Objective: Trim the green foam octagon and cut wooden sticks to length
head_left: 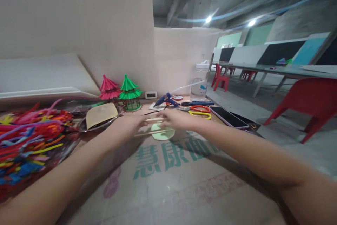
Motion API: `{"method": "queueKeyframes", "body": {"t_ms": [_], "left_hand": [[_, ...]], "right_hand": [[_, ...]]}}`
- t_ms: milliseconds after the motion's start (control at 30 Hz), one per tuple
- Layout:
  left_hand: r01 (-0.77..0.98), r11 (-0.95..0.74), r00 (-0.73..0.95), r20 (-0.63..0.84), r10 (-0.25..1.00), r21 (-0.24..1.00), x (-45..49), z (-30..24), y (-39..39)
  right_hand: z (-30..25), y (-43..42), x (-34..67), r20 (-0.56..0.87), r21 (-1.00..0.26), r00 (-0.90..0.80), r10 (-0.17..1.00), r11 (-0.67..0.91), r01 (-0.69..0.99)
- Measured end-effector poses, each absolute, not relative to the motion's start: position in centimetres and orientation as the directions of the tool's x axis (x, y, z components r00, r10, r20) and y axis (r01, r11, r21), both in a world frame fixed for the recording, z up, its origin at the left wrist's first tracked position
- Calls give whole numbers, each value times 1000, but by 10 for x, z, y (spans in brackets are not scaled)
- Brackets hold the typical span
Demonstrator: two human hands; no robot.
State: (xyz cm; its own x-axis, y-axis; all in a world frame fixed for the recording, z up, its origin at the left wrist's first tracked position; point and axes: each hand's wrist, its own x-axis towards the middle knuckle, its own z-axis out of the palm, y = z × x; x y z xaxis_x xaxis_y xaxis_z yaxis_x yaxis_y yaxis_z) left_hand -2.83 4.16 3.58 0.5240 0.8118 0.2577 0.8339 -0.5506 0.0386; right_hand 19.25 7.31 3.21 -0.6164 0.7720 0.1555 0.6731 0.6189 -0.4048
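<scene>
Close together over the far half of the table, my two hands are at a pale green, many-sided disc (163, 136). A thin wooden stick (154, 120) spans the gap between them just above the disc. My left hand (135, 124) has its fingers closed at the stick's left end. At its right end, the bent fingers of my right hand (173, 118) pinch it, partly hiding the disc's far edge. Another thin wooden stick (143, 134) lies across the disc, sticking out to the left.
Colourful pipe cleaners (34, 140) heap at left beside a metal bowl (84, 126) with a tan sheet on it. Behind stand red (108, 88) and green (130, 93) pavilion models, a glue gun (168, 99) and a water bottle (199, 84). Scissors (200, 109) and a phone (229, 117) lie right.
</scene>
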Motion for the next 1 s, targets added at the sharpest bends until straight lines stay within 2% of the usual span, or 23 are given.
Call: {"method": "queueKeyframes", "body": {"t_ms": [133,233,400,533,667,733,867,1000], "left_hand": [[899,-438,428,199,881,3,-48,29,52],[897,-442,434,189,881,1,-54,18,58],[890,-455,444,243,862,-11,-58,8,64],[901,-434,413,314,855,-1,-51,26,56],[870,-462,366,399,841,173,-33,51,35],[857,-469,373,372,850,212,-22,55,25],[843,-509,462,252,850,174,-8,50,14],[857,-493,442,280,852,147,-9,52,16]], "right_hand": [[30,102,248,176,-257,-457,872,489,833],[22,127,293,190,-128,-279,941,306,944],[-2,163,339,138,66,-145,980,137,988],[-16,183,348,108,180,-150,983,129,975],[-15,195,347,69,240,-214,974,192,952],[-11,197,347,49,257,-238,970,218,941],[-8,191,347,46,272,-236,971,215,938],[-6,184,347,81,229,-240,967,216,949]]}}
